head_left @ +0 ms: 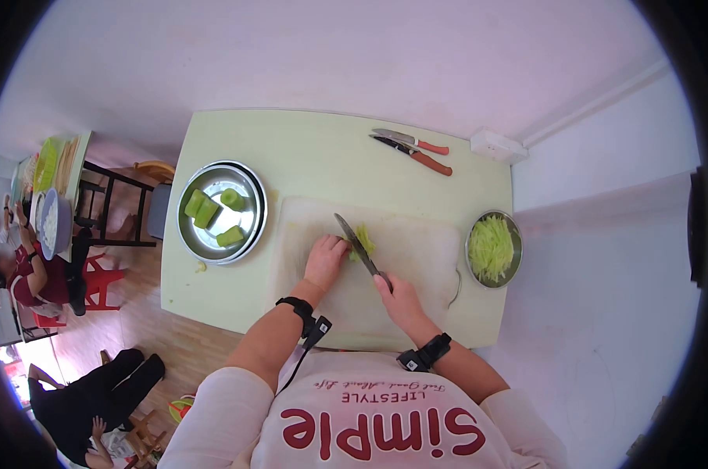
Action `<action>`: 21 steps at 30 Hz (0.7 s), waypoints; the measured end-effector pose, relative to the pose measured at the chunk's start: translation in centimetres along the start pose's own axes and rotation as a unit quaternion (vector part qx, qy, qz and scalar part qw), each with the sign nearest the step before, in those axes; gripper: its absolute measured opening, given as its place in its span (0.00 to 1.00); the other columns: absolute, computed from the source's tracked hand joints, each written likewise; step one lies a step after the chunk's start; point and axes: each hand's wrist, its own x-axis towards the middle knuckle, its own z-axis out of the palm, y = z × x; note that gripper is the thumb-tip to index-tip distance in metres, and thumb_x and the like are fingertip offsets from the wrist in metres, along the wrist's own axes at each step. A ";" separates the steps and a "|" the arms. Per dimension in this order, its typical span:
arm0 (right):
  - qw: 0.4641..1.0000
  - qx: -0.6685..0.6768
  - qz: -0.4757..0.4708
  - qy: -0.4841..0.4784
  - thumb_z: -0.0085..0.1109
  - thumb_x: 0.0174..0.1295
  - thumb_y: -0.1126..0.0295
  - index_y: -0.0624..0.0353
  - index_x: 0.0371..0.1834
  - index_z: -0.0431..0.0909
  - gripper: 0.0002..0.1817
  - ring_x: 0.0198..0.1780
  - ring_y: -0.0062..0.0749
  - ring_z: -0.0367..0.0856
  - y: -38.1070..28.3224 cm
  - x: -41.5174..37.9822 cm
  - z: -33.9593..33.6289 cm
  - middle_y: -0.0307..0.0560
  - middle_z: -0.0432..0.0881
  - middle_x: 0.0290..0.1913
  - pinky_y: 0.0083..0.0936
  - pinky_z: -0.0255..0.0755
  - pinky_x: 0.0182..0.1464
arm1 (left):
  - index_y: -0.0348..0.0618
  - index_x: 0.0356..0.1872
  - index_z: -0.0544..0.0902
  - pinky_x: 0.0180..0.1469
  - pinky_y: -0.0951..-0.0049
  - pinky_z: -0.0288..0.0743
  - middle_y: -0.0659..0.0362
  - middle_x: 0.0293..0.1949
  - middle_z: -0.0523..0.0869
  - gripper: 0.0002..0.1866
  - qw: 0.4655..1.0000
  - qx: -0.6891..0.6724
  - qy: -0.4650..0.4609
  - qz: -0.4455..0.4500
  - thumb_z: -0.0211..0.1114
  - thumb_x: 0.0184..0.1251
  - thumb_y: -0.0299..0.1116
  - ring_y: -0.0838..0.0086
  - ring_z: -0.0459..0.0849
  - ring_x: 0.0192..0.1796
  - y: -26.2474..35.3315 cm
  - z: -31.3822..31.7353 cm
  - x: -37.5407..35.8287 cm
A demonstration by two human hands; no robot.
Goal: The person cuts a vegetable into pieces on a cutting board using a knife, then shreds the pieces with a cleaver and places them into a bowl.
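Note:
My right hand (398,298) is closed round the handle of a dark-bladed knife (355,243), whose blade points up and to the left over the white cutting board (416,242). Beside the blade, my left hand (327,260) has its fingers curled down on a green vegetable piece, mostly hidden under the fingertips. Thin green shreds (364,239) lie on the board just right of the blade. A metal bowl of green shreds (491,248) stands right of the board. On the left, a metal dish (248,230) holds several green vegetable chunks (206,212).
Two knives (432,161) lie near the table's (315,141) far edge, by a white wall box (498,146). To the left are people, a second table with a basin (53,223), a red stool (102,282) and a grey seat (159,211).

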 end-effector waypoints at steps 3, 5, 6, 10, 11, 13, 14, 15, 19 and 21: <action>1.000 0.013 -0.009 -0.002 0.49 0.70 0.54 0.64 0.42 0.76 0.21 0.26 0.38 0.73 -0.3 -0.5 0.0 0.53 0.74 0.24 0.33 0.69 0.33 | 0.42 0.34 0.80 0.47 0.63 0.75 0.56 0.38 0.81 0.06 0.999 -0.033 0.009 -0.004 0.64 0.55 0.25 0.59 0.79 0.44 -0.1 -0.1 -0.1; 1.000 -0.002 0.018 -0.012 0.48 0.69 0.51 0.61 0.46 0.78 0.23 0.37 0.54 0.81 -0.4 -0.5 -0.3 0.60 0.81 0.32 0.40 0.73 0.39 | 0.42 0.35 0.80 0.47 0.62 0.75 0.56 0.38 0.81 0.06 0.999 -0.047 -0.001 -0.005 0.64 0.55 0.25 0.59 0.79 0.44 -0.3 -0.3 -0.2; 1.000 -0.002 0.017 -0.011 0.48 0.69 0.51 0.61 0.46 0.78 0.23 0.37 0.54 0.81 -0.4 -0.4 -0.3 0.60 0.81 0.32 0.40 0.73 0.39 | 0.42 0.35 0.81 0.48 0.62 0.75 0.56 0.38 0.81 0.06 0.998 -0.061 -0.010 -0.006 0.64 0.55 0.25 0.58 0.79 0.44 -0.3 -0.5 -0.2; 1.000 0.004 0.013 -0.001 0.48 0.69 0.50 0.60 0.46 0.79 0.22 0.37 0.54 0.81 -0.1 -0.2 0.0 0.59 0.82 0.33 0.41 0.73 0.40 | 0.42 0.34 0.81 0.48 0.62 0.75 0.56 0.39 0.81 0.06 0.997 -0.074 -0.022 -0.004 0.64 0.54 0.24 0.58 0.79 0.44 -0.3 -0.9 -0.4; 1.000 -0.007 0.015 -0.005 0.48 0.69 0.50 0.59 0.46 0.79 0.22 0.37 0.54 0.81 0.0 -0.2 0.0 0.59 0.82 0.33 0.40 0.73 0.40 | 0.42 0.34 0.81 0.47 0.63 0.75 0.56 0.38 0.81 0.07 0.997 -0.068 -0.016 0.017 0.65 0.54 0.24 0.59 0.79 0.44 -0.3 -0.8 -0.3; 1.000 -0.019 0.009 -0.007 0.48 0.69 0.50 0.59 0.47 0.79 0.22 0.37 0.55 0.81 0.0 -0.4 0.3 0.59 0.82 0.33 0.41 0.73 0.41 | 0.42 0.34 0.81 0.47 0.63 0.75 0.56 0.38 0.81 0.07 0.997 -0.063 -0.011 0.036 0.65 0.53 0.24 0.59 0.79 0.44 -0.2 -0.6 -0.3; 0.999 -0.032 0.003 -0.009 0.48 0.69 0.50 0.59 0.48 0.79 0.22 0.37 0.55 0.81 0.0 -0.5 0.4 0.60 0.82 0.34 0.41 0.73 0.41 | 0.43 0.34 0.81 0.47 0.63 0.75 0.56 0.38 0.81 0.07 0.998 -0.056 -0.006 0.035 0.65 0.53 0.24 0.59 0.79 0.43 -0.2 -0.3 -0.3; 0.999 -0.033 0.003 -0.010 0.48 0.69 0.50 0.59 0.48 0.79 0.22 0.37 0.55 0.81 0.1 -0.5 0.4 0.60 0.82 0.34 0.41 0.73 0.41 | 0.43 0.34 0.81 0.47 0.63 0.75 0.57 0.37 0.81 0.07 0.998 -0.048 -0.001 0.035 0.66 0.52 0.24 0.59 0.79 0.43 -0.2 -0.1 -0.3; 1.000 -0.006 0.021 -0.014 0.47 0.69 0.49 0.59 0.48 0.78 0.23 0.38 0.55 0.81 0.0 -0.4 0.2 0.60 0.82 0.34 0.41 0.73 0.41 | 0.43 0.34 0.80 0.48 0.62 0.73 0.57 0.38 0.80 0.07 0.998 -0.043 -0.010 0.033 0.64 0.53 0.25 0.61 0.78 0.45 -0.3 -0.1 -0.4; 1.000 -0.002 0.020 -0.018 0.47 0.69 0.49 0.59 0.48 0.78 0.23 0.38 0.55 0.81 -0.3 -0.3 0.0 0.60 0.82 0.34 0.41 0.73 0.41 | 0.43 0.35 0.81 0.48 0.62 0.73 0.57 0.37 0.80 0.07 0.999 -0.040 0.000 0.030 0.64 0.53 0.26 0.61 0.78 0.45 -0.1 -0.2 -0.3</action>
